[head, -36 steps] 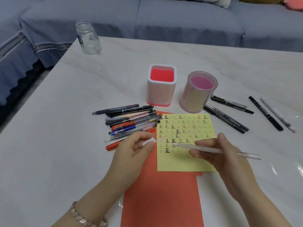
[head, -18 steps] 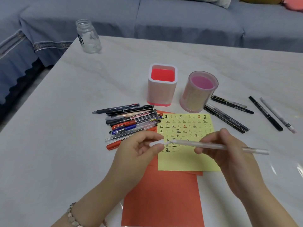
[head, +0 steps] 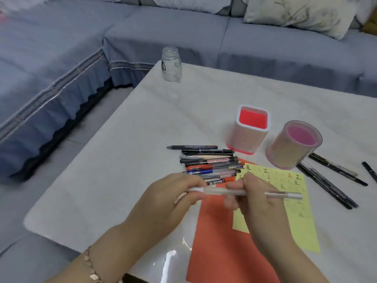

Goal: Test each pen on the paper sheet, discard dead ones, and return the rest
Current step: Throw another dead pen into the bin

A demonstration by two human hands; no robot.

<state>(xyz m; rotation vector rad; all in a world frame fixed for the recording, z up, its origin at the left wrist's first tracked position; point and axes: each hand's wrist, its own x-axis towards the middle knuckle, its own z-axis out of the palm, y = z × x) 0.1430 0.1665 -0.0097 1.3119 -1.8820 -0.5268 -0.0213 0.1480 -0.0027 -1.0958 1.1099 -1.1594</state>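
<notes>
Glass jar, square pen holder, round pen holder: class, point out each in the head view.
glass jar [head: 172,66], head view, clear body.
square pen holder [head: 244,139], head view, front wall.
round pen holder [head: 285,154], head view, side wall.

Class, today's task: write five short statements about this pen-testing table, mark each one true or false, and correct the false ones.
1. Both hands hold one white pen. True: the left hand pinches its capped end and the right hand grips the barrel of the white pen.
2. The square holder is full of pens. False: no pens show inside the square holder.
3. The yellow sheet lies on an orange sheet. True: yellow sheet, orange sheet.
4. The glass jar stands between the two holders. False: the glass jar stands apart, near the table's far corner.
5. Loose black pens lie beside the round holder. True: black pens, round holder.
</notes>
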